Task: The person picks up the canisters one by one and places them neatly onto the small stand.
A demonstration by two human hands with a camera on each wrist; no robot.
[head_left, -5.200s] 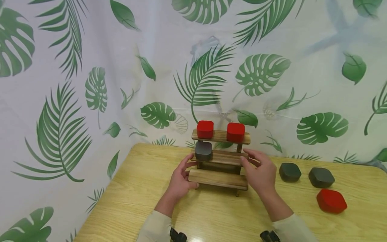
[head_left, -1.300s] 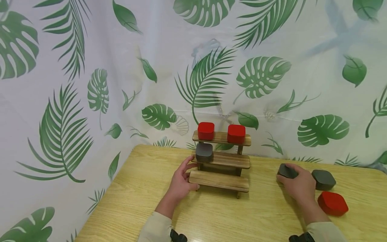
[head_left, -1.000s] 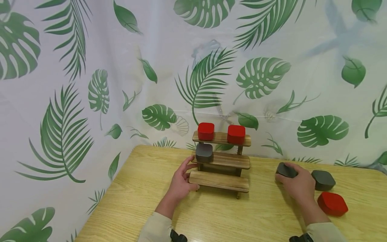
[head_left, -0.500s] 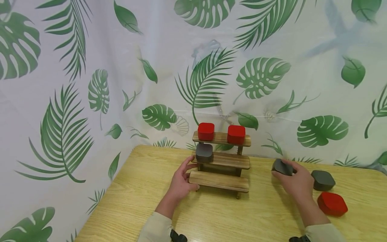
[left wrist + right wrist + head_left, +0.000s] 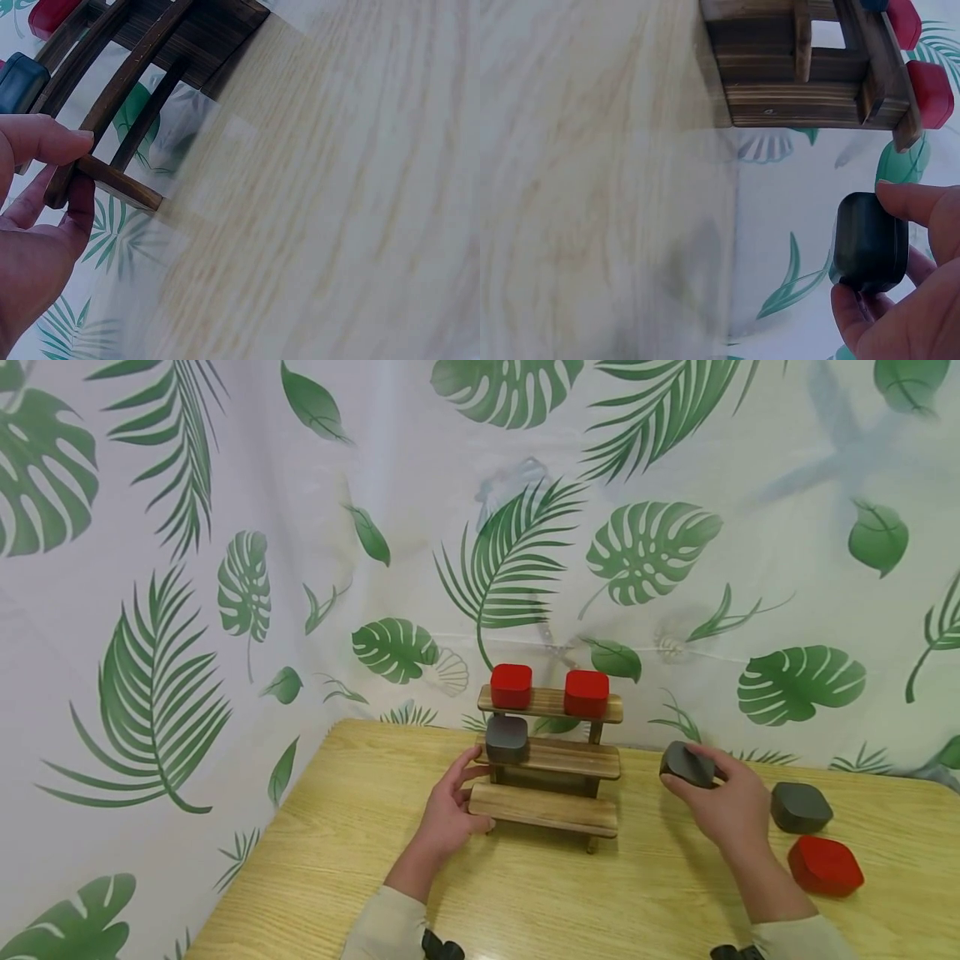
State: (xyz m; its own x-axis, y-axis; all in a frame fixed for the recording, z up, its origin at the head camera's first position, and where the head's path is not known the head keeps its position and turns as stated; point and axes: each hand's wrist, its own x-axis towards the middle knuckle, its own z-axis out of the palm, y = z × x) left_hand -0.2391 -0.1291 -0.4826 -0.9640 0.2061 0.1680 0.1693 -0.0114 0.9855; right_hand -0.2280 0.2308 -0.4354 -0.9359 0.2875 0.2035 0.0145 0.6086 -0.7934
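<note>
A three-tier wooden display stand [image 5: 547,810] stands at the table's back. My left hand [image 5: 444,814] holds its left end, thumb and fingers round the bottom step in the left wrist view. My right hand [image 5: 731,797] pinches a dark grey rounded block [image 5: 687,765], tilted and raised over the table to the right of the stand. In the right wrist view the grey block [image 5: 871,241] sits between thumb and fingertips. Two red blocks, one left [image 5: 511,686] and one right [image 5: 587,692], rest on the top step. Another grey block [image 5: 507,739] sits at the middle step's left end.
On the table [image 5: 300,860] to the right lie a grey block [image 5: 801,807] and a red block [image 5: 825,865], close beside my right forearm. A leaf-patterned cloth [image 5: 660,443] hangs right behind the stand and along the left side.
My right hand let go of the stand's right side, moved to the nearer grey block, gripped it and lifted it up and leftward. The left hand has stayed on the stand.
</note>
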